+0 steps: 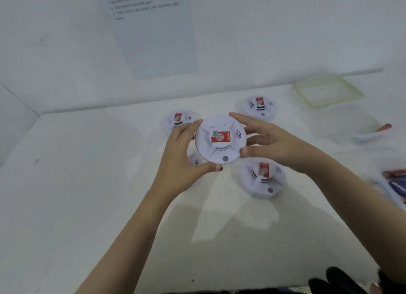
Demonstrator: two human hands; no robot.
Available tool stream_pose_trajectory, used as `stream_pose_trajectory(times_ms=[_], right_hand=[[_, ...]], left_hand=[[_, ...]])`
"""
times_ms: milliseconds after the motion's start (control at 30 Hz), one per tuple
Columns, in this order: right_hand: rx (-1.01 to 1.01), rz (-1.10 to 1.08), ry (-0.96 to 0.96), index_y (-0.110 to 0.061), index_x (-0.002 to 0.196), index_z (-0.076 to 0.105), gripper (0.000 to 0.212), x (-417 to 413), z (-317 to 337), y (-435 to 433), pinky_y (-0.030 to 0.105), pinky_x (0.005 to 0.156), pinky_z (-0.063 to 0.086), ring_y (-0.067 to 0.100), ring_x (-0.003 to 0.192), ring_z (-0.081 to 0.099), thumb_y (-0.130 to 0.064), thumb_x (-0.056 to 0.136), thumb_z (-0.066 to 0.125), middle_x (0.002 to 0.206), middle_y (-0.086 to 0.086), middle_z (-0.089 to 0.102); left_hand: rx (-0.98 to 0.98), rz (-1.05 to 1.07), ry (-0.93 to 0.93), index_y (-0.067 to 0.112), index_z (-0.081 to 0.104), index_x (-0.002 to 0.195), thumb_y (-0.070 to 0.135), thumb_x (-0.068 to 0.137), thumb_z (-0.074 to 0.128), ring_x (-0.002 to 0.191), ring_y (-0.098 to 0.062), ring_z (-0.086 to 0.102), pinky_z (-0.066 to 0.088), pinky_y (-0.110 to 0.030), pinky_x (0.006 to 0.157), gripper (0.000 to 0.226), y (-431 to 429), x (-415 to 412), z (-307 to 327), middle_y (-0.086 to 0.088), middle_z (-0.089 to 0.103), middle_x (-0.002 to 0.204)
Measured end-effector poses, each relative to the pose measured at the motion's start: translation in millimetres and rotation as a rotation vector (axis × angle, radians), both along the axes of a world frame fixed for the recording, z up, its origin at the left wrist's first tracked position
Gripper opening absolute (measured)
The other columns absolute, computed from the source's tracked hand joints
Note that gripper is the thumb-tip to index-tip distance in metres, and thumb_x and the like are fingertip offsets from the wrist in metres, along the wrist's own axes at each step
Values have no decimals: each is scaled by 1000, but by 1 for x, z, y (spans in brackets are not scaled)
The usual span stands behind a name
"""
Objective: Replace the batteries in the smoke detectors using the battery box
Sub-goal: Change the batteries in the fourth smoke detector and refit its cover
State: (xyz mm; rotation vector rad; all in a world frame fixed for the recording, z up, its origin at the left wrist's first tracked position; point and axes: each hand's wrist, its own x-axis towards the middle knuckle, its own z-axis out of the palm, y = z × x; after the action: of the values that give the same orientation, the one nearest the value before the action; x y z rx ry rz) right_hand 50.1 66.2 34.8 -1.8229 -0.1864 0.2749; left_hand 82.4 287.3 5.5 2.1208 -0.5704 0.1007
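Observation:
A round white smoke detector with a red label is held up above the table between both hands. My left hand grips its left and lower rim with fingers and thumb. My right hand grips its right rim the same way. Three more detectors lie on the white table: one at the back left, one at the back right, one at the near right. Part of another white piece shows under the held detector. A clear battery box stands at the right, blurred.
A clear lid with a green rim lies at the back right. A red and dark packet sits at the right edge. A printed sheet hangs on the back wall. White walls close the table at left and back.

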Motion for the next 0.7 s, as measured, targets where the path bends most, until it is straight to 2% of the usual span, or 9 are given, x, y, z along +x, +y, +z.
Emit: stream_pose_trajectory(times_ms=[100, 167, 267, 367, 467, 533, 633, 700], right_hand=[[-32, -87, 13, -29, 132, 45, 59, 35, -4, -11, 21, 81, 54, 14, 96, 65, -3, 84, 66, 117, 2, 59], [-44, -138, 38, -18, 125, 48, 49, 57, -12, -17, 26, 84, 53, 16, 94, 66, -1, 83, 66, 116, 7, 63], [-84, -194, 81, -12, 124, 49, 46, 83, -23, -20, 26, 86, 49, 17, 96, 64, 0, 83, 64, 116, 8, 64], [-189, -213, 73, -13, 127, 51, 44, 101, -31, -19, 23, 86, 47, 15, 101, 60, -4, 85, 62, 119, 5, 62], [-307, -213, 73, -4, 113, 59, 30, 111, -38, -20, 39, 93, 48, 27, 106, 61, -9, 83, 59, 112, 14, 66], [-355, -203, 63, 3, 111, 56, 31, 114, -42, -22, 48, 97, 44, 37, 112, 56, -12, 83, 58, 116, 22, 61], [-408, -197, 18, -11, 134, 48, 45, 116, -44, -27, 28, 98, 41, 18, 117, 54, -14, 89, 56, 128, 7, 56], [-527, -224, -161, -16, 133, 49, 44, 118, -43, -34, 25, 97, 38, 15, 114, 53, -14, 90, 53, 130, 3, 55]], left_hand=[[106, 19, -6, 23, 47, 136, 35, 57, 90, 120, -7, 44, 37, -23, 99, 91, -14, 37, -5, 16, 51, 129], [181, 32, -17, 23, 49, 136, 45, 56, 87, 121, -12, 45, 33, -25, 99, 91, -23, 61, -10, 8, 55, 131], [407, 70, -98, 22, 53, 132, 70, 49, 72, 114, -21, 54, 35, -33, 98, 98, -38, 92, -16, 2, 63, 121], [579, 106, -99, 19, 53, 129, 60, 56, 80, 119, -26, 50, 30, -34, 100, 88, -53, 112, -18, -2, 63, 116], [718, 88, -71, 17, 52, 131, 59, 62, 77, 128, -26, 41, 13, -41, 115, 85, -61, 123, -18, -3, 61, 119], [756, 80, -29, 14, 55, 124, 59, 62, 77, 130, -26, 38, 8, -43, 118, 80, -63, 129, -18, -5, 62, 117], [772, 66, 1, 14, 58, 117, 58, 62, 77, 129, -26, 38, 8, -43, 118, 74, -64, 134, -20, -6, 62, 112], [773, 59, 11, 14, 58, 118, 58, 63, 77, 130, -26, 38, 6, -43, 119, 73, -65, 134, -19, -6, 61, 113]])
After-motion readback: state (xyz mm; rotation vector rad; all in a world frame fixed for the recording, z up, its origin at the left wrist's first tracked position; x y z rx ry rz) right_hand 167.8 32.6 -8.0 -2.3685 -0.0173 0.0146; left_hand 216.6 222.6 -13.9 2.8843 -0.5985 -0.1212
